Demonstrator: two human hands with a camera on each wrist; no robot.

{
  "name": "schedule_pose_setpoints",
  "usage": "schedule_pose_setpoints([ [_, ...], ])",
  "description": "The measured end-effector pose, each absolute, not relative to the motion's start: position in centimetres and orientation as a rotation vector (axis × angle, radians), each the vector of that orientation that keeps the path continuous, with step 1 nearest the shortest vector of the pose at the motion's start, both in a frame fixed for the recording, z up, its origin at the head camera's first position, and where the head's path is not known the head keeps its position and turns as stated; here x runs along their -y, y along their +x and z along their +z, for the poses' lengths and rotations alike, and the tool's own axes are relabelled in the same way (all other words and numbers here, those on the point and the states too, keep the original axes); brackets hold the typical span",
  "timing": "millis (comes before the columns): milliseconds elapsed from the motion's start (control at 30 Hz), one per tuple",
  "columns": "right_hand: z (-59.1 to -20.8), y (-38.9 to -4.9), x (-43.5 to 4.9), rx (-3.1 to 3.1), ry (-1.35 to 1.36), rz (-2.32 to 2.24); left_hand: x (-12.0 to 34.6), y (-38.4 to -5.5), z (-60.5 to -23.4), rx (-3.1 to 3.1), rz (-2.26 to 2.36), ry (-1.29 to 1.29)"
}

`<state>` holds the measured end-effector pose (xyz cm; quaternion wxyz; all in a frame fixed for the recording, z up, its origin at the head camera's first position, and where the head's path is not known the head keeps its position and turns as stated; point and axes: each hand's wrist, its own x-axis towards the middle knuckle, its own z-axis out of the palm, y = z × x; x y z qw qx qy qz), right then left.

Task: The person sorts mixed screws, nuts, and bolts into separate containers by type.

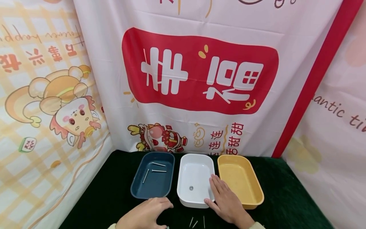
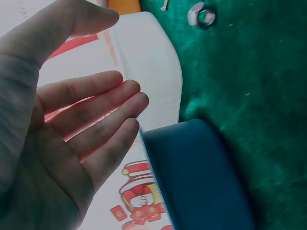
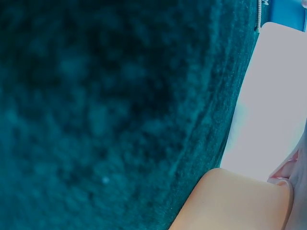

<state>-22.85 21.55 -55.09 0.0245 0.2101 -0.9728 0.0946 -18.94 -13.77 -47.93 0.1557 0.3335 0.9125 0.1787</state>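
My left hand (image 1: 148, 211) hovers in front of the blue tray (image 1: 135, 187), its fingers loosely extended. In the left wrist view its palm shows with nothing held. A metal nut (image 2: 201, 16) lies on the green cloth beyond the thumb. At the right side of the white tray (image 1: 195, 203), my right hand (image 1: 226, 202) has straight fingers over the rim; whether they press it I cannot tell. One small nut (image 1: 191, 188) sits inside the white tray. Three screws (image 1: 159, 171) lie in the blue tray. The right wrist view shows little of the hand.
A yellow tray (image 1: 258, 198) stands right of the white one, partly behind the right hand. Several loose screws (image 1: 204, 222) lie on the dark green cloth (image 1: 288, 197) near the front edge. Printed fabric (image 1: 200, 73) hangs behind and along both sides.
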Motion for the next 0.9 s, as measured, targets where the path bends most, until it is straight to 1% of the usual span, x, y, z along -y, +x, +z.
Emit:
schedule_pose_setpoints([
  [200, -55.2, -22.8, -21.6, 3.013, 0.639, 0.307, 14.0, -19.3, -49.4, -2.546, 0.556, 0.911],
  [467, -55.3, -22.8, -21.5, 3.005, 0.641, 0.323, 14.0, -19.7, -51.2, -2.537, 0.485, 1.015],
  [900, -55.2, -22.8, -21.3, 2.992, 0.641, 0.333, 12.9, -20.1, -53.1, -2.579, 0.361, 1.017],
])
